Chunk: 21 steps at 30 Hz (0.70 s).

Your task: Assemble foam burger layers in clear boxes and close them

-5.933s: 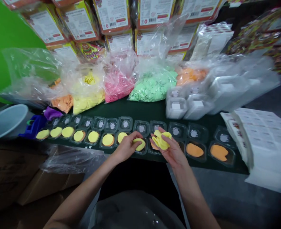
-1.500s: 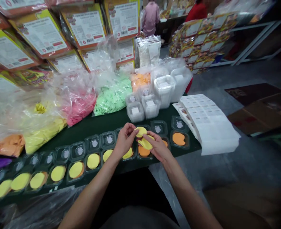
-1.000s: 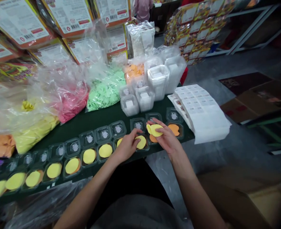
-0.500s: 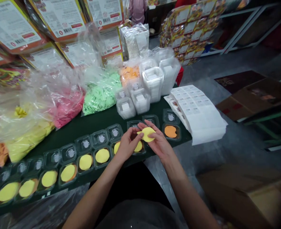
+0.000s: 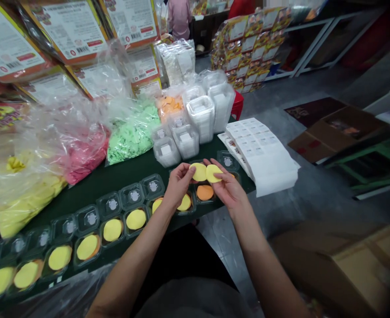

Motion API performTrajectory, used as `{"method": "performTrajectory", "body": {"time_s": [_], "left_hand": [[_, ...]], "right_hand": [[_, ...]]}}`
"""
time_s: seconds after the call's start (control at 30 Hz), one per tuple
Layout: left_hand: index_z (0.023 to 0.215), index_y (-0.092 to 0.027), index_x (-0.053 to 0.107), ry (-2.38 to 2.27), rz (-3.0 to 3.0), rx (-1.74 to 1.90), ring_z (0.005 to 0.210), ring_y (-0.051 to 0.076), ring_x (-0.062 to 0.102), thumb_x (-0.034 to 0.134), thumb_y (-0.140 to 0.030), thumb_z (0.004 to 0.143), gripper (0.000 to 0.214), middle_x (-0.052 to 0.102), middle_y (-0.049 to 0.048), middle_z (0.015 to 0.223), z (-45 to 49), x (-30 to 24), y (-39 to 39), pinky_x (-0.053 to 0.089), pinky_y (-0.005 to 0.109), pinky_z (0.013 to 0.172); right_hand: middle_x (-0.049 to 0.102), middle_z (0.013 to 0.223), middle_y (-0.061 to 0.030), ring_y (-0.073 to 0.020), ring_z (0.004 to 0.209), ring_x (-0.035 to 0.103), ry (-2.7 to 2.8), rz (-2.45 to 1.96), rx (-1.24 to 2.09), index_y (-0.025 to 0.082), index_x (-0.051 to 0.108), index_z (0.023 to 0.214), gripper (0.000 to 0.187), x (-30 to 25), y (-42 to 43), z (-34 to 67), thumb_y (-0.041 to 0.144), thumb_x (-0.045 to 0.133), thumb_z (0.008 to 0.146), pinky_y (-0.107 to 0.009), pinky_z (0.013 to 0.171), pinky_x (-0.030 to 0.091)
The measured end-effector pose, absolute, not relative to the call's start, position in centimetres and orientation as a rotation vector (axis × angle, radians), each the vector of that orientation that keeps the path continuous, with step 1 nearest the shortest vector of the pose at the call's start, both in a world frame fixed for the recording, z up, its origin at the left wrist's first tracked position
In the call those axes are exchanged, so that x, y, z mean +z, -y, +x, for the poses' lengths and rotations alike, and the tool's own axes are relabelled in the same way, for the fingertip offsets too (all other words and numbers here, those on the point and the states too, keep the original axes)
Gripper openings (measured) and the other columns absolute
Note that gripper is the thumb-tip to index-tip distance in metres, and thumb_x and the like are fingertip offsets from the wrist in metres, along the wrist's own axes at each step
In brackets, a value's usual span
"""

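My left hand [image 5: 179,182] pinches a round yellow foam disc [image 5: 199,172] between thumb and fingers. A second yellow disc [image 5: 214,173] is pinched in my right hand [image 5: 230,187], its edge meeting the first one. Both hands hover over the near edge of the dark green table. Just below them sits an open clear plastic box holding an orange disc [image 5: 204,192]. To the left runs a row of similar open boxes, each with a yellow disc [image 5: 136,219] on top of orange. Their hinged lids [image 5: 153,186] lie folded back, with pale stickers on them.
Stacks of clear containers [image 5: 200,115] stand at the back. Bags of green pieces [image 5: 130,134], pink pieces [image 5: 88,152] and yellow pieces [image 5: 32,201] lie left of them. Sticker sheets [image 5: 259,152] cover the right end. Cardboard boxes [image 5: 339,128] stand on the floor at right.
The yellow discs, overlapping between my fingers before, are now apart side by side, one in each hand. The view has shifted slightly, and an orange-disc box shows below my hands.
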State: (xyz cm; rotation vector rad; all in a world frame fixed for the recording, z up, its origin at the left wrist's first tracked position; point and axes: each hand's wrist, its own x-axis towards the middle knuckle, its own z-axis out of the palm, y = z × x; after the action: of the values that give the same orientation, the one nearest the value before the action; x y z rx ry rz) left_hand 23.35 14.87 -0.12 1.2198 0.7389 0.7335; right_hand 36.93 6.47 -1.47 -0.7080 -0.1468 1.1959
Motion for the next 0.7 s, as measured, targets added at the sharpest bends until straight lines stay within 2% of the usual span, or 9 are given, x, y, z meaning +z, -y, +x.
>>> {"method": "performTrajectory", "body": {"time_s": [0.13, 0.33, 0.47, 0.6, 0.7], "left_hand": [[0.092, -0.017, 0.060, -0.752, 1.284, 0.735, 0.073, 0.013, 0.062, 0.072, -0.048, 0.083, 0.035, 0.068, 0.0013, 0.083, 23.4, -0.7, -14.4, 0.052, 0.024, 0.067], [0.106, -0.020, 0.061, -0.765, 1.888, 0.416, 0.069, 0.015, 0.060, 0.060, -0.024, 0.093, 0.014, 0.066, -0.0002, 0.078, 23.5, -2.8, -12.4, 0.046, 0.027, 0.067], [0.101, -0.020, 0.061, -0.854, 2.468, 0.327, 0.089, 0.023, 0.059, 0.053, -0.010, 0.093, 0.015, 0.067, 0.0061, 0.093, 24.0, -2.9, -11.6, 0.048, 0.036, 0.082], [0.107, -0.019, 0.062, -0.923, 2.709, 0.405, 0.104, 0.028, 0.054, 0.059, -0.012, 0.091, 0.018, 0.062, 0.0110, 0.112, 24.0, -2.5, -11.6, 0.046, 0.043, 0.092], [0.111, -0.020, 0.061, -0.935, 2.476, 0.643, 0.104, 0.026, 0.056, 0.058, -0.022, 0.096, 0.016, 0.063, 0.0098, 0.109, 24.3, -1.9, -11.6, 0.047, 0.040, 0.093]], "right_hand": [[0.077, 0.116, -0.0069, -0.0246, 0.127, 0.064, 0.105, -0.753, 1.094, 0.023, 0.070, 0.105, 0.040, -2.1, -5.2, 38.7, 0.003, 0.064, 0.071, -0.048, 0.118, 0.041], [0.076, 0.119, -0.0099, -0.0272, 0.131, 0.060, 0.009, -0.757, 1.073, 0.022, 0.070, 0.107, 0.028, -2.8, -3.6, 39.8, 0.013, 0.064, 0.082, -0.053, 0.112, 0.048], [0.074, 0.122, -0.0127, -0.0266, 0.132, 0.060, -0.001, -0.729, 1.101, 0.018, 0.069, 0.111, 0.028, -2.7, -3.4, 39.5, 0.011, 0.060, 0.085, -0.050, 0.114, 0.047], [0.074, 0.125, -0.0121, -0.0241, 0.127, 0.064, 0.007, -0.704, 1.124, 0.017, 0.068, 0.116, 0.028, -2.9, -3.5, 39.1, 0.013, 0.056, 0.090, -0.046, 0.116, 0.044], [0.075, 0.123, -0.0108, -0.0226, 0.123, 0.067, -0.010, -0.698, 1.142, 0.017, 0.069, 0.113, 0.025, -3.2, -3.8, 38.7, 0.017, 0.054, 0.094, -0.043, 0.117, 0.042]]}}
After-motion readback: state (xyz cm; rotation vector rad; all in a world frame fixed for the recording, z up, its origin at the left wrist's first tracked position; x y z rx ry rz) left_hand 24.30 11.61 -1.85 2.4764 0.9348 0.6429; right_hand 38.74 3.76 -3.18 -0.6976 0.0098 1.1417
